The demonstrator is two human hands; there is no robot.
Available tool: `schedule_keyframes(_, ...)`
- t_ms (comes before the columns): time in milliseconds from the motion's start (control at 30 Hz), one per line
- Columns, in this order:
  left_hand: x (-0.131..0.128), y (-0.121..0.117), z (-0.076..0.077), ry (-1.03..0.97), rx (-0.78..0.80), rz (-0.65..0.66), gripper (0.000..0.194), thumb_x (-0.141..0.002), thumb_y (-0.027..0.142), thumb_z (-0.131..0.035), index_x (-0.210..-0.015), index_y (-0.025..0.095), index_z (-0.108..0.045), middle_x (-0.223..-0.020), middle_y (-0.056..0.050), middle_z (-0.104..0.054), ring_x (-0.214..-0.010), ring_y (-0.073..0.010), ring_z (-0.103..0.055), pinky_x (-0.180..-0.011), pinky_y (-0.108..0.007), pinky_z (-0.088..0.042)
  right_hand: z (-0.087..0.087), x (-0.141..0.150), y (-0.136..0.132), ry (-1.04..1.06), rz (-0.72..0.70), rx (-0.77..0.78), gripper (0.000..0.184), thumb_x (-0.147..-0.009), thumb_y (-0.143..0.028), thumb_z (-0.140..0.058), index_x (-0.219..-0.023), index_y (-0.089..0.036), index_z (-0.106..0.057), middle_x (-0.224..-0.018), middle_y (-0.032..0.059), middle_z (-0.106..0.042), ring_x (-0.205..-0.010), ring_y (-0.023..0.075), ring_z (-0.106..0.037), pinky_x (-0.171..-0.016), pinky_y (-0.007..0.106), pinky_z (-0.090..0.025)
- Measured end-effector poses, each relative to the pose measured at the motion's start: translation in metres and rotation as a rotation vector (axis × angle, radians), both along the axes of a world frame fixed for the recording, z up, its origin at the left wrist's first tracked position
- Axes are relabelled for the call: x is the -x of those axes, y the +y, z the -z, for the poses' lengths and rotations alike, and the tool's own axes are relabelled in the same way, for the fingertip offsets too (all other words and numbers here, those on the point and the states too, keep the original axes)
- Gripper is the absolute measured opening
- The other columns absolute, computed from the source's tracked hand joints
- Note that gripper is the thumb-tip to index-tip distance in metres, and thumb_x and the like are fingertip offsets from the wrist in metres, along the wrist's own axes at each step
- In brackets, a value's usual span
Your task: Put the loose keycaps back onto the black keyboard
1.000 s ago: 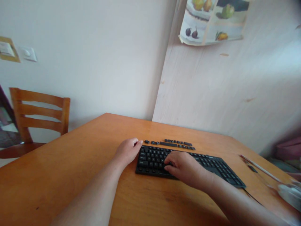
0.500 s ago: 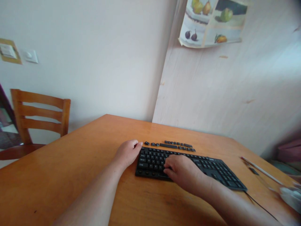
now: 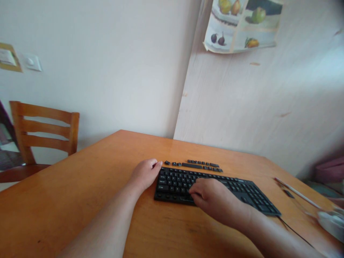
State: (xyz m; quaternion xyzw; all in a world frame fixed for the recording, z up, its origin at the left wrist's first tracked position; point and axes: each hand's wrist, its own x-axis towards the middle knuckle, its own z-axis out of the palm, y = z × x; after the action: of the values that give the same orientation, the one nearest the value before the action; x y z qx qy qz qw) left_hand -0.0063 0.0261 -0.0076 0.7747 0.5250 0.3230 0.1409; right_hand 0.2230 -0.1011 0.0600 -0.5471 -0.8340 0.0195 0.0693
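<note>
A black computer keyboard (image 3: 172, 182) lies on the wooden table in front of me. Its bottom row lacks several keycaps, including the space bar. My left hand (image 3: 146, 173) grips the keyboard's upper left corner, thumb along the edge. Over the lower middle keys, my right hand (image 3: 208, 193) is closed, with thumb and fingertips drawn together low against the keyboard. Whatever lies between those fingertips is hidden. Behind the keyboard, loose black keycaps (image 3: 204, 162) form two rows, with a long space bar (image 3: 191, 166) in the nearer one.
A thin rod (image 3: 297, 192) and a small dark piece (image 3: 288, 193) lie on the table (image 3: 107, 179) at the right, near a blurred whitish object (image 3: 330, 222). The keyboard's cable (image 3: 295, 231) runs to the lower right. A wooden chair (image 3: 47, 125) stands at the left.
My right hand's thumb and fingers have drawn closer together, and the hand has shifted slightly right over the keys. My left hand stays at the keyboard's corner.
</note>
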Motion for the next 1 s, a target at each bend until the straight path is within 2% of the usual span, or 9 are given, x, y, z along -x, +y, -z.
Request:
schedule_keyframes(467,0.001,0.0,-0.001,-0.007,0.018,-0.004,0.045,-0.09,0.054,-0.038,-0.062,0.02,-0.048,-0.059,0.001,-0.053,-0.058,-0.0132,-0.045,-0.056,-0.027,-0.021,0.0,-0.001,0.001,0.011,-0.002,0.005,0.022,-0.083,-0.016,-0.048,-0.068,-0.019,-0.065,-0.075,0.001,-0.064,-0.07,0.0125,-0.056,-0.066,0.023,-0.037)
schedule_keyframes(667,0.002,0.002,0.001,-0.013,-0.002,0.014,0.045,-0.09,0.055,-0.038,-0.062,0.02,-0.048,-0.059,0.002,-0.052,-0.058,-0.0137,-0.046,-0.055,-0.027,-0.022,-0.018,-0.013,0.01,0.11,0.007,-0.077,0.025,-0.085,-0.017,-0.047,-0.066,-0.019,-0.065,-0.07,0.0008,-0.063,-0.069,0.0131,-0.056,-0.065,0.024,-0.038)
schedule_keyframes(833,0.003,0.002,0.003,-0.027,0.0,0.026,0.046,-0.09,0.055,-0.036,-0.063,0.02,-0.049,-0.059,0.001,-0.052,-0.058,-0.0139,-0.047,-0.054,-0.027,-0.022,-0.03,-0.038,0.049,0.094,0.095,-0.13,0.024,-0.084,-0.02,-0.05,-0.076,-0.018,-0.072,-0.077,0.005,-0.069,-0.073,0.0161,-0.06,-0.067,0.026,-0.041)
schedule_keyframes(1000,0.003,0.001,0.002,-0.022,0.005,0.011,0.045,-0.09,0.054,-0.038,-0.062,0.02,-0.047,-0.057,0.002,-0.051,-0.057,-0.0133,-0.047,-0.054,-0.027,-0.022,-0.02,-0.055,0.107,0.031,0.199,-0.037,0.022,-0.079,-0.018,-0.055,-0.087,-0.018,-0.076,-0.09,0.0064,-0.074,-0.081,0.0174,-0.065,-0.07,0.025,-0.044)
